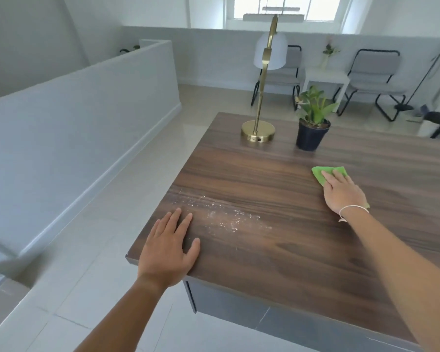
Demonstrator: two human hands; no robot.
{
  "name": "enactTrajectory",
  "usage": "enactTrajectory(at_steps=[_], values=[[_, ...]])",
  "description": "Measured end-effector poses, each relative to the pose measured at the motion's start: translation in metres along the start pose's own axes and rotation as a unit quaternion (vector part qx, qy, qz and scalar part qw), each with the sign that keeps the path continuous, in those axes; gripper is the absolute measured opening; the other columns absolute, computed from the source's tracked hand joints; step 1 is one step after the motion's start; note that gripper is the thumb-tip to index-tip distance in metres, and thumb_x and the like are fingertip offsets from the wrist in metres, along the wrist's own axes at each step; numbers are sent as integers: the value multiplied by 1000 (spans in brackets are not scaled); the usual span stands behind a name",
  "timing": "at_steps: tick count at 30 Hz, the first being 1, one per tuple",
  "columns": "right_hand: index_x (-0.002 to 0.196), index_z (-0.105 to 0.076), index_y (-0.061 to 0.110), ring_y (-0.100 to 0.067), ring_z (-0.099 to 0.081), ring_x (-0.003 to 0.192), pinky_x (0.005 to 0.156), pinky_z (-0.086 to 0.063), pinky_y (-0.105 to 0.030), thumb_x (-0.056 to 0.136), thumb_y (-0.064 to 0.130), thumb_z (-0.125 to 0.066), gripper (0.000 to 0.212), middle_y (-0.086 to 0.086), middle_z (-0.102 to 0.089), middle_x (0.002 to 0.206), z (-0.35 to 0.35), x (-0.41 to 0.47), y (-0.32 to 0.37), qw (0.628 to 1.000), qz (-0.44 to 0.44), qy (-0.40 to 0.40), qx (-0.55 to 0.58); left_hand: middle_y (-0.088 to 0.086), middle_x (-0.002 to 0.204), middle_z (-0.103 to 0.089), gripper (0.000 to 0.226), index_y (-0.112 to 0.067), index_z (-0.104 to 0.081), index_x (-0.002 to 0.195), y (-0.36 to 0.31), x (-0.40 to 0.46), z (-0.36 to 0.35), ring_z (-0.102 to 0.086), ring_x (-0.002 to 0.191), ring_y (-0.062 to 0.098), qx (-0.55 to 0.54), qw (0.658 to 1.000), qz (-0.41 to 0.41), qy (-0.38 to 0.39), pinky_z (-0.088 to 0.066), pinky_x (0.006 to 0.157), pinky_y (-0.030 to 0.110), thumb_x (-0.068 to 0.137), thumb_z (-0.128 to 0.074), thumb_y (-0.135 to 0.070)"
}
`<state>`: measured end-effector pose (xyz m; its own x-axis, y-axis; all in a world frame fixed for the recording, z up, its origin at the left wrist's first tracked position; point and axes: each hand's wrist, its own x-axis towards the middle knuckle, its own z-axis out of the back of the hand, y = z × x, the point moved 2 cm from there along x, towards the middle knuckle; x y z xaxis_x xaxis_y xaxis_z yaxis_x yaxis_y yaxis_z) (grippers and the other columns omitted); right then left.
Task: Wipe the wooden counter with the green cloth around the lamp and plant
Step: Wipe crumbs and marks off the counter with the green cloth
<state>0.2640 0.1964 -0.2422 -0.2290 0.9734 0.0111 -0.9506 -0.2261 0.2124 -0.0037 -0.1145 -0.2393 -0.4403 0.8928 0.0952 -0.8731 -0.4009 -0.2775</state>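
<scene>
The dark wooden counter fills the lower right of the view. My right hand lies flat on the green cloth, pressing it to the wood; most of the cloth is hidden under the palm. My left hand rests flat on the counter's near left corner, fingers apart, holding nothing. A patch of white powdery smears lies just right of the left hand. At the far end stand a brass lamp with a white shade and a potted plant in a dark pot, beyond the cloth.
The counter's left edge drops to a pale tiled floor, bounded by a low white wall. Beyond the counter are two grey chairs and a small white side table.
</scene>
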Motion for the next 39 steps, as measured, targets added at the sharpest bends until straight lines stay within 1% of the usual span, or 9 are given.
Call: enactTrajectory(at_steps=[4, 10, 14, 21, 25, 27, 32, 36, 39], values=[[144, -27, 31, -27, -16, 144, 116, -20, -43, 97, 28, -22, 48, 3, -18, 158, -2, -32, 37, 999, -36, 1, 7, -1, 159, -18, 84, -27, -22, 146, -1, 0, -1, -12, 147, 18, 9, 1000, -3, 4, -5, 119, 32, 72, -4, -62], [144, -29, 35, -22, -13, 146, 117, -12, -39, 98, 27, -26, 46, 7, -17, 158, -26, -113, 144, 989, 142, 37, 32, 3, 159, -17, 70, -23, -21, 147, 1, 0, 0, -12, 147, 22, 17, 1000, -16, 19, -7, 120, 35, 85, -15, -56], [144, -28, 36, -20, -14, 146, 117, -13, -38, 99, 28, -26, 45, 8, -17, 158, -13, -138, 84, 994, 106, 28, 31, 6, 158, -20, 61, -20, -24, 147, 3, 0, 2, -14, 146, 24, 9, 1000, -25, 15, -8, 120, 37, 92, -31, -47], [145, -28, 31, -23, -18, 145, 116, -21, -43, 97, 28, -24, 48, 3, -20, 158, 35, -187, -121, 981, -187, -42, 13, 10, 157, -23, 62, -17, -26, 146, 3, -1, -1, -17, 145, 27, 12, 999, -38, 16, -10, 120, 40, 92, -32, -47], [145, -27, 32, -24, -17, 145, 116, -20, -43, 96, 29, -23, 49, 3, -19, 158, 36, -199, -118, 967, -249, -51, 11, 12, 155, -26, 62, -15, -28, 145, 2, 1, -4, -19, 145, 29, 8, 999, -42, 15, -12, 120, 42, 91, -34, -45], [144, -28, 32, -24, -17, 145, 116, -21, -41, 96, 30, -25, 48, 4, -20, 158, 28, -201, -80, 972, -231, -52, 5, 13, 155, -27, 62, -14, -29, 144, 4, 1, -5, -20, 144, 30, 10, 999, -41, 16, -13, 120, 43, 91, -34, -45], [144, -28, 34, -22, -15, 146, 117, -17, -39, 98, 30, -27, 46, 6, -18, 158, -2, -214, 26, 997, -69, -42, -2, 16, 154, -28, 61, -13, -31, 144, 4, 0, -3, -22, 143, 33, 13, 999, -47, 21, -15, 119, 46, 91, -36, -43], [145, -25, 38, -17, -11, 147, 119, -13, -39, 99, 31, -24, 46, 10, -15, 158, 3, -222, 7, 999, -39, 6, 16, 16, 154, -28, 61, -12, -31, 143, 3, -1, -2, -22, 143, 33, 11, 998, -55, 23, -15, 119, 46, 91, -37, -42], [145, -26, 37, -19, -14, 146, 118, -17, -40, 99, 29, -28, 46, 7, -16, 158, 17, -230, -51, 995, -97, -17, 1, 16, 154, -28, 61, -13, -31, 143, 3, 0, -2, -21, 143, 32, 10, 998, -57, 21, -15, 119, 46, 91, -37, -43]])
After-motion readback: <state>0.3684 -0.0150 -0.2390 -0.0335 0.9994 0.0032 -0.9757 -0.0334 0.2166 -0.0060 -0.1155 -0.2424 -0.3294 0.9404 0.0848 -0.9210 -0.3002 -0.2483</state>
